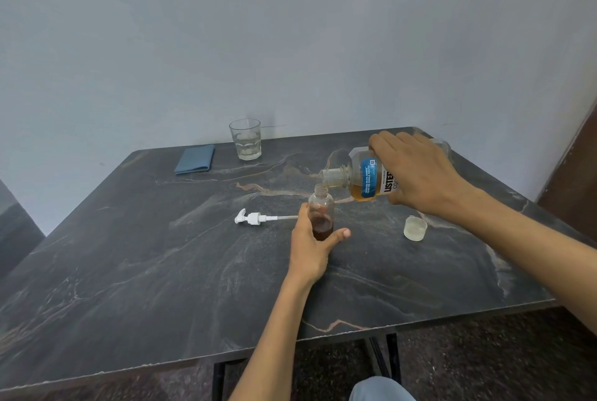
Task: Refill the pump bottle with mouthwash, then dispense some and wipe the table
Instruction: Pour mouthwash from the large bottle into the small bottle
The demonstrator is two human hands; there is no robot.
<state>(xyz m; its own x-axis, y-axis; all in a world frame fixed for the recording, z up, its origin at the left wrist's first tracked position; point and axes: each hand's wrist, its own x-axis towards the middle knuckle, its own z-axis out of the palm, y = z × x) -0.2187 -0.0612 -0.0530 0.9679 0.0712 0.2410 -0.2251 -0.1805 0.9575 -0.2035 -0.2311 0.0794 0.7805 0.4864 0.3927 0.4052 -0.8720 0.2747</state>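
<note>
A small clear pump bottle (320, 206) stands upright mid-table with its top off and dark amber liquid in its lower part. My left hand (311, 244) grips its base. My right hand (416, 171) holds the mouthwash bottle (366, 177) tipped on its side, its open mouth just above the small bottle's neck. Amber mouthwash fills the lower side of the tipped bottle. The white pump head (255, 218) with its tube lies flat on the table to the left. The mouthwash cap (414, 228) rests on the table to the right.
A folded blue cloth (195, 159) and a clear glass tumbler (245, 139) sit near the wall at the back of the dark marble table (161, 271). The table's front edge is close to me, with a knee below it.
</note>
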